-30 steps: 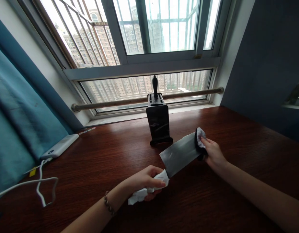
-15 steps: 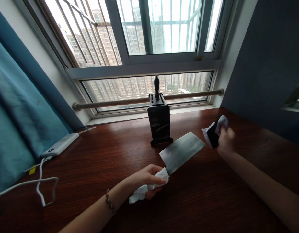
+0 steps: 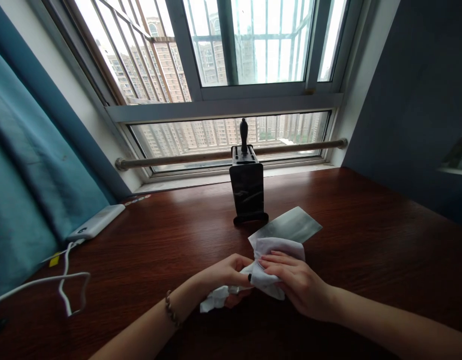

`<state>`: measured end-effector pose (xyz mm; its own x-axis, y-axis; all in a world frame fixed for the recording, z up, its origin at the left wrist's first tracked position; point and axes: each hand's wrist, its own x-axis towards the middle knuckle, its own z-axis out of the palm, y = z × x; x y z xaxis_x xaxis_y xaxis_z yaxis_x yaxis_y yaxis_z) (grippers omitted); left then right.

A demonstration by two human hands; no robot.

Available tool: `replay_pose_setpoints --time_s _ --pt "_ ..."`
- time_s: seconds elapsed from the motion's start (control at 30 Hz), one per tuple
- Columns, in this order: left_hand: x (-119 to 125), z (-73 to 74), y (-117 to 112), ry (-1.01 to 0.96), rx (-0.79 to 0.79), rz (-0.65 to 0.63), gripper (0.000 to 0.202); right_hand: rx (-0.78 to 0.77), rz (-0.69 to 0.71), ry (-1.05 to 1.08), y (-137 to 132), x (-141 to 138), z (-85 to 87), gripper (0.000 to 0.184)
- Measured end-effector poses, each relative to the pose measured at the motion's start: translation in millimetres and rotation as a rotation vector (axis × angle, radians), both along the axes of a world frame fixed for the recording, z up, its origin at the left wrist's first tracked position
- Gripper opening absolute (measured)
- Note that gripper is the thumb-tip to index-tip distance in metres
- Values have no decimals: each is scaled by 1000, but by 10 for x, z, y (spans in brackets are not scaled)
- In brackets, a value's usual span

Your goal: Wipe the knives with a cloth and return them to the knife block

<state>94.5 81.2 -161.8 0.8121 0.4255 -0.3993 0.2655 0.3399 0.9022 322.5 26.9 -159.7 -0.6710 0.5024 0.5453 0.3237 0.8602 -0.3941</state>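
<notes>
Here, left hand (image 3: pixel 228 271) slants in from near left, fingers wrapped round tissue-covered handle (image 3: pixel 215 298) of cleaver (image 3: pixel 287 225), blade (image 3: pixel 296 222) angled far right over table (image 3: pixel 159 245). Right hand (image 3: pixel 302 285), back up, from near right, fingers clasping white cloth (image 3: pixel 281 246) across blade's near end.

Knife (image 3: pixel 296 223) partly covered by cloth (image 3: pixel 278 245) under right hand (image 3: pixel 299 282); handle hidden by tissue (image 3: pixel 214 300), left hand (image 3: pixel 231 271). Curtain (image 3: pixel 31 150), cable (image 3: pixel 65 276) cut off at left edge.
</notes>
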Motion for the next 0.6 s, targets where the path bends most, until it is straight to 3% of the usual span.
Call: replay_pose_setpoints --time_s 0.13,0.23,0.4,0.6 --pt "-18 44 -13 -1 -21 -16 30 -61 97 141 41 76 62 36" --pt "-22 19 -5 2 -14 -9 26 -35 71 108 40 54 25 37" --pt "-12 -39 17 31 51 37 20 154 -61 -97 48 -15 -102 37" --pt "-22 54 -12 2 -76 -2 28 398 -44 -22 155 77 -119 28"
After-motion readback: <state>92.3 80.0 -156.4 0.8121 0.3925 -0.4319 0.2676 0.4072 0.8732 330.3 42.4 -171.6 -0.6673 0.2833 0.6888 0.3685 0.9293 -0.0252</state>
